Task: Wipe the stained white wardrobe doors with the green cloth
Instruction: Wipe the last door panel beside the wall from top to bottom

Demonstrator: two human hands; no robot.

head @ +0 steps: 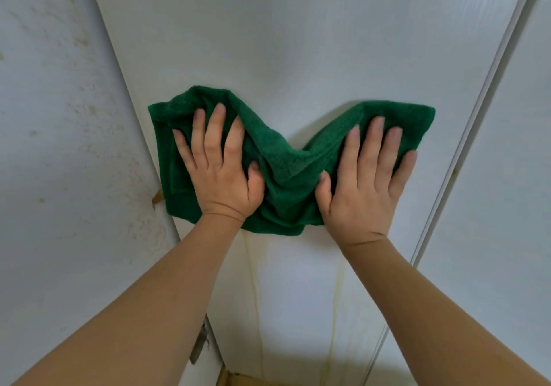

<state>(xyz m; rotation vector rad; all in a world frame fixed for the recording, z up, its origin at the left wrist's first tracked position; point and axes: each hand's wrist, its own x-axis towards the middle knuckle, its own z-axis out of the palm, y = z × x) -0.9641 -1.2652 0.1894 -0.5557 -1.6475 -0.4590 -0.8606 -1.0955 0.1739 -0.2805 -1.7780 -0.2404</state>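
Against the middle wardrobe door (pixel 298 43): green cloth (pixel 286 171), both hands flat on it.

Head view: left door panel (pixel 59 147) speckled brown; yellowish drip streaks (pixel 253 281) run down below the cloth; right door (pixel 507 177) beside a vertical trim strip. Left hand (pixel 220 171) and right hand (pixel 363 183) press the cloth to the door, fingers straight and spread, thumbs inward. Cloth sags bunched between them. A hinge (pixel 198 344) shows beside the left forearm.

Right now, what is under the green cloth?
The green cloth lies pressed against the white wardrobe door by left hand and right hand. Yellowish drip streaks emerge below; any stains beneath are covered.
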